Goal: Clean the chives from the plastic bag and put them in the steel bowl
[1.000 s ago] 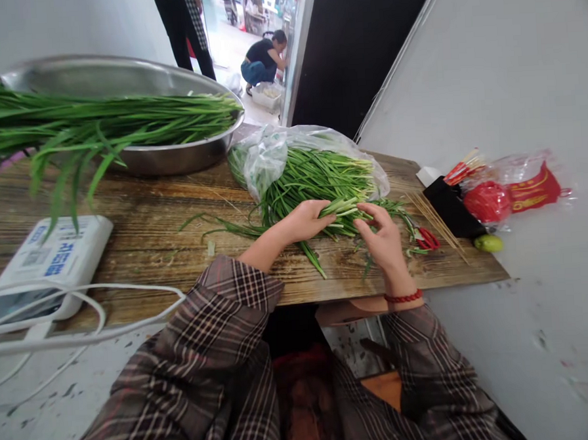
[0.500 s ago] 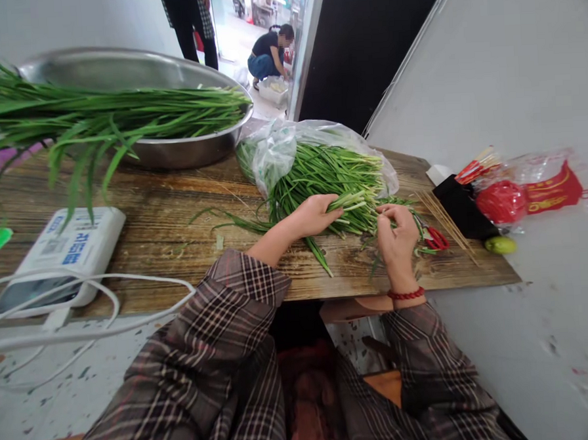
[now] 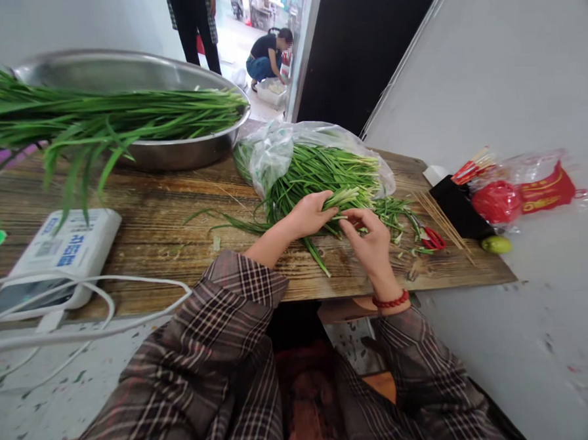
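Observation:
My left hand (image 3: 309, 214) is closed around a small bunch of garlic chives (image 3: 346, 196), their pale cut ends pointing right. Close beside it, my right hand (image 3: 370, 234) pinches a chive stalk between thumb and forefinger at the bunch's lower edge. Behind both hands a larger heap of chives (image 3: 328, 169) lies partly inside a clear plastic bag (image 3: 273, 157). Chive trimmings (image 3: 395, 216) are scattered to the right of my right hand, next to red-handled scissors (image 3: 433, 239).
A steel basin (image 3: 172, 154) with long chives stands at the back left. A white device (image 3: 62, 258) with looping cables (image 3: 144, 277) lies front left. Thin sticks (image 3: 445, 225) and a black box (image 3: 458, 208) are at the right by the wall. Two people are beyond the doorway.
My right hand has moved left from the trimmings to the bunch, its fingertips now at the stalks. My left hand keeps its hold with little movement. The view has shifted slightly.

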The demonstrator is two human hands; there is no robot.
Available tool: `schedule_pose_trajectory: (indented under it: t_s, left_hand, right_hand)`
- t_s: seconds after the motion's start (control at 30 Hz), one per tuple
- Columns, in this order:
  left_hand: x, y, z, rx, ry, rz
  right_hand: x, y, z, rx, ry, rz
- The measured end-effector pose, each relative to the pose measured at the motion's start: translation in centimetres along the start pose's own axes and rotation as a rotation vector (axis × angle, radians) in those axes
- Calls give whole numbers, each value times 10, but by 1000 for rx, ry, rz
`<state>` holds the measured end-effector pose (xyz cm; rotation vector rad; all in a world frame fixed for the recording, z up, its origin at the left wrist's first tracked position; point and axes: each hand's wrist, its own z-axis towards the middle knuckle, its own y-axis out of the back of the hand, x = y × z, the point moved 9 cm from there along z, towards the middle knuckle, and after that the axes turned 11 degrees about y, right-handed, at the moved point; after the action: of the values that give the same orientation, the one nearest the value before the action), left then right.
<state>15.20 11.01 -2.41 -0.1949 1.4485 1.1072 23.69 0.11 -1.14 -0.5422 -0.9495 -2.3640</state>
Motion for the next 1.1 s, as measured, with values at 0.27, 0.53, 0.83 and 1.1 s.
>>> schedule_pose_trajectory:
  t_s: [0.27, 0.53, 0.83, 1.1]
  left_hand:
    - [5, 18, -1, -96, 80, -86]
    - [-3, 10, -3, -3, 35, -112]
    - [0, -4, -8, 177, 151, -223]
    - [7, -12, -8, 232, 191, -367]
  right_hand:
    - [-41, 35, -13, -328, -307, 217]
    - [-46, 32, -11, -331, -313, 228]
    - [-42, 27, -3, -293, -280, 205]
    - [-39, 20, -2, -270, -304, 234]
